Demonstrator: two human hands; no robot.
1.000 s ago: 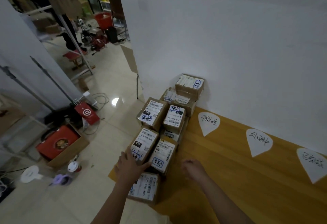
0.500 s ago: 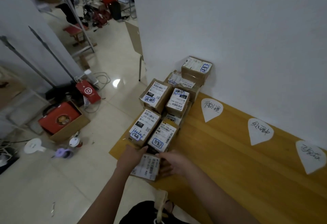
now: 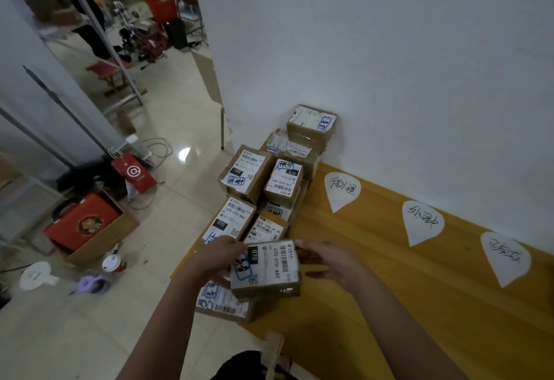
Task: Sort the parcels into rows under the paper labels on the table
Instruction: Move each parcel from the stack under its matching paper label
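1. The parcel (image 3: 265, 268) is held up over the near left corner of the desk (image 3: 389, 304), above another box (image 3: 223, 303) lying there; its white sticker reads "070" on a black block and "070-070-A80", plus blue handwriting too blurred to read
2. The left hand (image 3: 220, 259) grips the parcel's left edge, fingers (image 3: 236, 247) curled onto its top; the right hand (image 3: 328, 262) holds its right edge between thumb and fingers
3. The pile (image 3: 269, 181) of brown boxes fills the desk's left end up to the wall, some stacked; one sticker reads "150", two others "070-070-A80"
4. Three white teardrop labels (image 3: 341, 190) lie in a line along the wall, well apart, each bearing handwritten characters
5. On the floor a red bag (image 3: 133, 171) shows a white "@"; beside it an open carton (image 3: 114, 240) holds a red case (image 3: 85, 223)
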